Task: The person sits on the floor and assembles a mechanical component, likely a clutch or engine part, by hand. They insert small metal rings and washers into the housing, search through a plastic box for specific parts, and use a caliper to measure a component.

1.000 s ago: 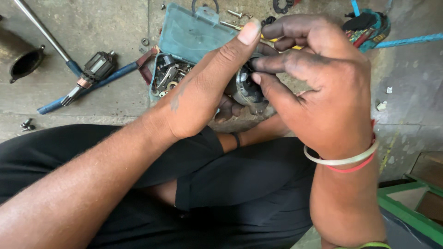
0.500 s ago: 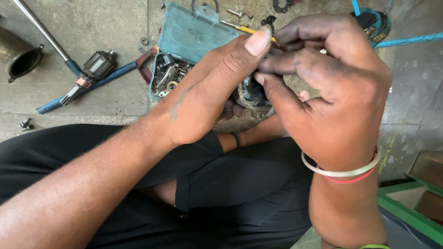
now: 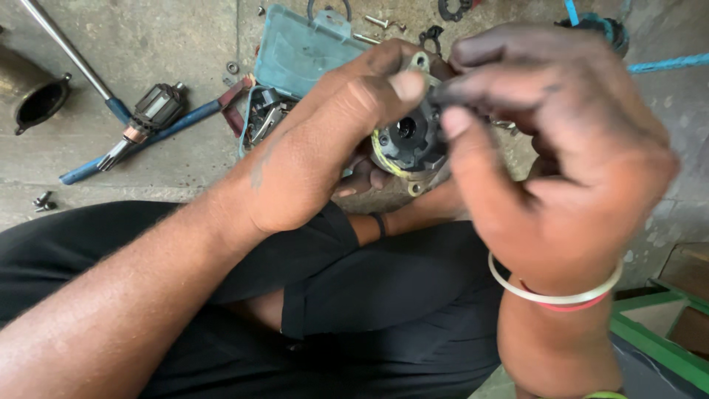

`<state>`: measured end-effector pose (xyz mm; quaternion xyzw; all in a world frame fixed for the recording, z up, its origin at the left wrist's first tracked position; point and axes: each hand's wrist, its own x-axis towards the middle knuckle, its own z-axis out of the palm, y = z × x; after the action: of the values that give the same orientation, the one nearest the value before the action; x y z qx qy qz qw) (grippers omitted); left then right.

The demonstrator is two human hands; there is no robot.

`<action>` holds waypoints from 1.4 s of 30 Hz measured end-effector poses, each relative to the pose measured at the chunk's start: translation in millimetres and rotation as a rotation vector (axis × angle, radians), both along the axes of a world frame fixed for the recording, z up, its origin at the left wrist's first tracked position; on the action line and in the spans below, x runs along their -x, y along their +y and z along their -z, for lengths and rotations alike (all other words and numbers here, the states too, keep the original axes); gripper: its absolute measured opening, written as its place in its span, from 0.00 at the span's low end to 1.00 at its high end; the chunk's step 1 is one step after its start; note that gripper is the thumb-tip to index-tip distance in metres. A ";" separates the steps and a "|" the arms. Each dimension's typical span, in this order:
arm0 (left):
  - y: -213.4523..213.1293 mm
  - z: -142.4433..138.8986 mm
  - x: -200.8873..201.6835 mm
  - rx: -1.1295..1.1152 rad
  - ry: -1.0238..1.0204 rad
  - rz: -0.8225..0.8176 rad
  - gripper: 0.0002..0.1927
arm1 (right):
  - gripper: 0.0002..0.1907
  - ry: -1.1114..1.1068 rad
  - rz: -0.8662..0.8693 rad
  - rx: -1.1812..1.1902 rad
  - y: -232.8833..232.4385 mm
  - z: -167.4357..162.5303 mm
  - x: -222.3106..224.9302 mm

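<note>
Above the lap, left hand (image 3: 310,155) grips a round motor part (image 3: 410,140); right hand (image 3: 550,155) fingers pinch its top edge.

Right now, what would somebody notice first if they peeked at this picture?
First, the two big hands in the middle: the left hand and the right hand grip a dark round motor part with a yellow edge. Behind them on the concrete floor lies an open teal case, and to its left a small motor armature.
</note>
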<state>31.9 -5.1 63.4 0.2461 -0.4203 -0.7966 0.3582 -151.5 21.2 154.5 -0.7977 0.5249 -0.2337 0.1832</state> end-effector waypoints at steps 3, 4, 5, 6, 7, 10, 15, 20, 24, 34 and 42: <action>-2.6 -1.2 -3.0 0.027 0.069 -0.023 0.23 | 0.09 -0.192 0.167 -0.144 -0.8 -0.6 -2.3; -3.3 -1.6 -3.9 0.050 0.082 -0.030 0.22 | 0.10 -0.254 0.201 -0.188 -0.8 -0.2 -3.0; -3.5 -1.8 -4.9 0.095 0.049 -0.041 0.22 | 0.12 -0.305 0.186 -0.221 -1.0 1.4 -3.9; -4.0 -2.1 -6.4 0.141 0.014 -0.053 0.22 | 0.13 -0.327 0.178 -0.238 -0.7 2.7 -4.7; -4.1 -2.1 -7.7 0.189 -0.020 -0.065 0.22 | 0.14 -0.349 0.170 -0.255 -0.4 4.2 -5.2; -2.3 -2.0 -7.9 0.315 0.034 -0.120 0.20 | 0.17 -0.355 0.179 -0.277 1.7 8.2 -6.6; 0.3 0.9 -2.7 0.018 0.154 -0.082 0.22 | 0.20 -0.565 0.170 -0.349 3.3 13.6 -6.8; 3.0 6.9 3.5 -0.245 0.205 -0.053 0.26 | 0.22 -0.742 0.175 -0.451 -5.5 27.5 -5.2; 5.9 13.3 11.1 -0.289 0.309 -0.028 0.27 | 0.23 -0.757 0.285 -0.518 -7.8 38.2 -4.1; 14.9 19.3 15.2 -0.347 0.372 -0.025 0.28 | 0.19 -0.745 0.212 -0.485 1.7 60.1 -2.2; 19.9 4.5 12.4 -0.445 0.371 -0.029 0.30 | 0.22 -0.743 0.246 -0.444 7.1 59.0 -13.3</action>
<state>19.4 14.8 58.9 0.1747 -0.1588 -0.8954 0.3776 -138.2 28.3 95.5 -0.5327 0.5517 -0.4062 0.4968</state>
